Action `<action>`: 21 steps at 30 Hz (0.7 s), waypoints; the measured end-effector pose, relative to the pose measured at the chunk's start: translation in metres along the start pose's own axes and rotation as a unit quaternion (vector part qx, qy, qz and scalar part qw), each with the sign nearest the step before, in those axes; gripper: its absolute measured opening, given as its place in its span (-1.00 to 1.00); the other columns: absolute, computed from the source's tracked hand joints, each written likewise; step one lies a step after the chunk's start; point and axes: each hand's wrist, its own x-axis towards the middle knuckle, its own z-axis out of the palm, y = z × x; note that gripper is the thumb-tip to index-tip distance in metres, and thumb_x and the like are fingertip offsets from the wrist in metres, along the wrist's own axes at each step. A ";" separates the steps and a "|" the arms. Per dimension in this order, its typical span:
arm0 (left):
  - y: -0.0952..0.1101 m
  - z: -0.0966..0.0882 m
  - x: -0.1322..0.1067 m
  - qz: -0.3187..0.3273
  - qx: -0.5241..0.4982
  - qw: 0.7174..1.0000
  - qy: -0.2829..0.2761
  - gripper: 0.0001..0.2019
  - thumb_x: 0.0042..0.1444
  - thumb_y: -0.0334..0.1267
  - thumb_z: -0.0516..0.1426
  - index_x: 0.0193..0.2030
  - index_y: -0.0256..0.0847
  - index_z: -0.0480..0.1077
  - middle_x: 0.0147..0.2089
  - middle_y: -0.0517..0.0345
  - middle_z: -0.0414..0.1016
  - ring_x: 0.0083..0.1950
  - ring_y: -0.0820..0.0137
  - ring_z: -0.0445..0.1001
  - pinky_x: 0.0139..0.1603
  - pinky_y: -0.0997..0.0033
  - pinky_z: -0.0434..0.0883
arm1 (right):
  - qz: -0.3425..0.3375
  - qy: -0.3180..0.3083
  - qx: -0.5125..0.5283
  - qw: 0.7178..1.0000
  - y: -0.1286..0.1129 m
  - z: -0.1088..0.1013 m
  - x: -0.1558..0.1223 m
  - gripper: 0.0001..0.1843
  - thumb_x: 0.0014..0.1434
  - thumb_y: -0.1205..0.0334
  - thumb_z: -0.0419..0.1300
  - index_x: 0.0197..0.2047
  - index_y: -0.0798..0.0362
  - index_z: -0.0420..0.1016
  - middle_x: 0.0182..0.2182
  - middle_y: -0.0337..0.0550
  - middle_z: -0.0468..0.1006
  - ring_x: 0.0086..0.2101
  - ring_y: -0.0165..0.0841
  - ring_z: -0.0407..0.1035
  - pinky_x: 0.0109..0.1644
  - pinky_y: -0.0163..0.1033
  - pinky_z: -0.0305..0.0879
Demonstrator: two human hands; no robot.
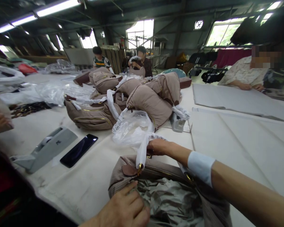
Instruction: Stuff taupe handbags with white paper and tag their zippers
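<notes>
At the near table (90, 183) edge, right below the camera, a taupe bag (119, 178) is seen lying mouth-up and open. Ribbed cloth, brown tab, gold fittings and a white-wrapped handle (142, 153) are noted; the mouth is filled with crumpled grey paper (170, 201). The left hand (125, 209) is laid flat on that paper, fingers extended and close together, nothing pinched. The right hand (159, 147) is closed round the handle's upper end, fingers curled tight on the wrap. The bag is judged soft and light, its shape kept only by the filling, so it would likely sag if lifted by the cloth; the handle or the stiffer rim by the tab is judged the better hold. The wrap may slip. Beyond, loose plastic (132, 129) and a pile (146, 101) of similar bags are noted.
</notes>
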 end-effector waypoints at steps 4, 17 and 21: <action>0.001 -0.005 -0.005 0.024 -0.012 0.997 -0.077 -0.84 0.09 -0.48 0.01 -0.46 -0.21 0.26 -0.52 0.22 0.36 -0.48 0.43 0.33 -0.10 0.25 0.39 | 0.010 -0.008 -0.039 0.999 -0.013 -0.040 -0.016 -0.75 -0.01 0.24 0.25 -0.22 0.13 0.54 -0.32 -0.01 0.58 -0.33 -0.24 0.45 -0.31 -0.28 0.28; -0.011 -0.012 -0.004 0.030 -0.009 0.994 -0.104 -0.83 0.05 -0.53 -0.05 -0.44 -0.20 0.24 -0.54 0.21 0.30 -0.56 0.41 0.24 -0.54 0.36 0.17 | 0.072 0.045 0.208 0.975 -0.092 -0.029 -0.091 -0.46 -0.09 0.05 0.34 -0.03 0.00 0.37 -0.33 -0.24 0.52 -0.34 -0.30 0.42 -0.37 -0.32 0.27; -0.013 -0.017 0.002 0.022 -0.005 0.992 -0.120 -0.83 0.05 -0.50 -0.06 -0.46 -0.20 0.25 -0.54 0.20 0.31 -0.55 0.42 0.25 -0.56 0.37 0.16 | 0.054 0.119 0.002 0.991 -0.096 0.021 -0.082 -0.78 0.12 0.42 0.08 -0.12 0.16 0.35 -0.25 -0.01 0.48 -0.28 -0.19 0.38 -0.36 -0.18 0.33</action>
